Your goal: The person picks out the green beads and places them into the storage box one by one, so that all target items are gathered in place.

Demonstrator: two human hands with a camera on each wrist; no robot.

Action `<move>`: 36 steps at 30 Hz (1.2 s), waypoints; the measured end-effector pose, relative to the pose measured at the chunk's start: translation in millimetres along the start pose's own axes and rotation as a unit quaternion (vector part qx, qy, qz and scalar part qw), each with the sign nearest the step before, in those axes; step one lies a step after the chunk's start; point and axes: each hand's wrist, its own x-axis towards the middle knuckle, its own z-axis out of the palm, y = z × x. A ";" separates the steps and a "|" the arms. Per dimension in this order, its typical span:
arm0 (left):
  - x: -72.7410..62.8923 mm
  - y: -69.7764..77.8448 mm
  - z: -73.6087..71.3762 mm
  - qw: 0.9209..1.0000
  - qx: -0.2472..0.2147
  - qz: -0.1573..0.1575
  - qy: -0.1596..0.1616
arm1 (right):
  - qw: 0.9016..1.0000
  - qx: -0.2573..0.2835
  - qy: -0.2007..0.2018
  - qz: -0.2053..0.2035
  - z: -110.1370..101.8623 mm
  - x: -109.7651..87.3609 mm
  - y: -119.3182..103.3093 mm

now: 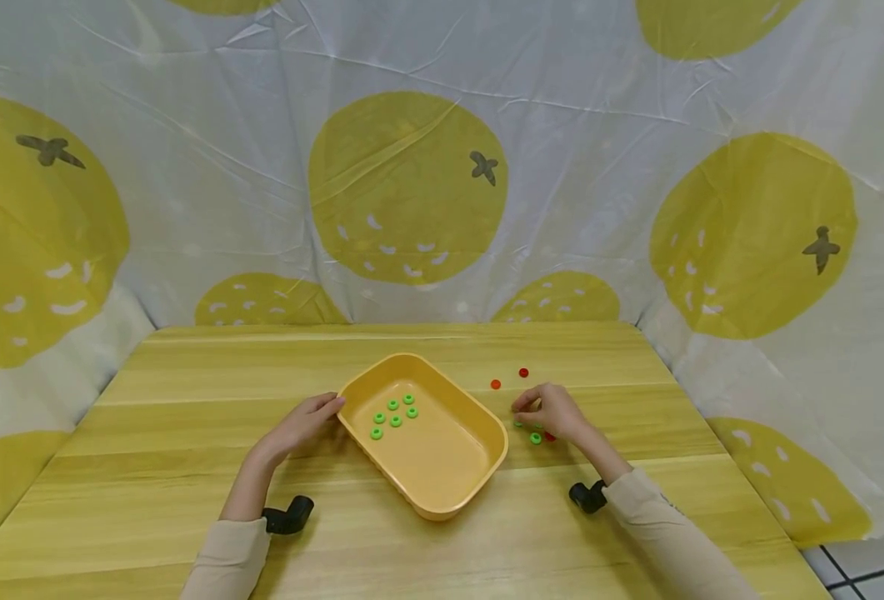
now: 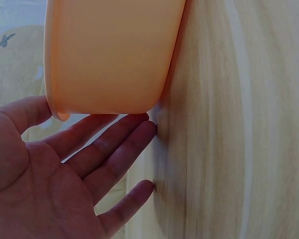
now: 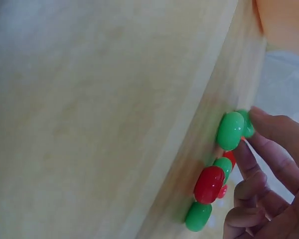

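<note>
A yellow-orange plastic tub (image 1: pixel 442 450) stands on the table with several green ring-shaped beads (image 1: pixel 395 422) inside. My left hand (image 1: pixel 312 421) holds the tub at its left corner: the thumb is at the rim and the other fingers (image 2: pixel 124 142) lie fairly straight along the outer wall. To the right of the tub, my right hand (image 1: pixel 554 410) is low over a small group of beads. Its thumb and a fingertip pinch a green bead (image 3: pixel 246 124). Around it lie another green bead (image 3: pixel 231 130), a red bead (image 3: pixel 209 184) and more beads, partly hidden by the hand.
Beyond the right hand lie an orange-red bead (image 1: pixel 496 384) and a dark red bead (image 1: pixel 524 372). The wooden table (image 1: pixel 149 467) ends at a hanging cloth (image 1: pixel 576 192) with yellow fruit print. Each wrist bears a black camera mount (image 1: pixel 289 516).
</note>
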 end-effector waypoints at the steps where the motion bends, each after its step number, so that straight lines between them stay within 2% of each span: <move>1: 0.1 0.1 -0.1 1.000 0.000 0.001 0.001 | 1.000 -0.003 -0.001 0.001 0.6 -0.2 0.3; 7: -0.2 1.3 -0.6 1.000 0.001 0.004 0.001 | 0.999 -0.034 0.000 0.013 1.8 -1.5 -1.6; 14: -2.1 2.3 -0.4 1.000 0.005 -0.009 0.000 | 0.996 -0.082 0.006 0.039 2.0 -3.5 -7.0; 25: -2.5 2.0 0.1 1.000 0.002 -0.005 0.005 | 0.992 -0.123 0.011 0.028 1.0 -5.4 -11.4; 30: -1.6 0.3 -0.2 1.000 -0.002 -0.002 0.004 | 0.994 -0.106 0.007 0.017 -1.5 -6.4 -10.6; 36: -1.7 -0.6 -0.1 1.000 -0.005 0.001 0.003 | 0.999 -0.040 0.031 -0.007 -9.6 -4.1 -4.7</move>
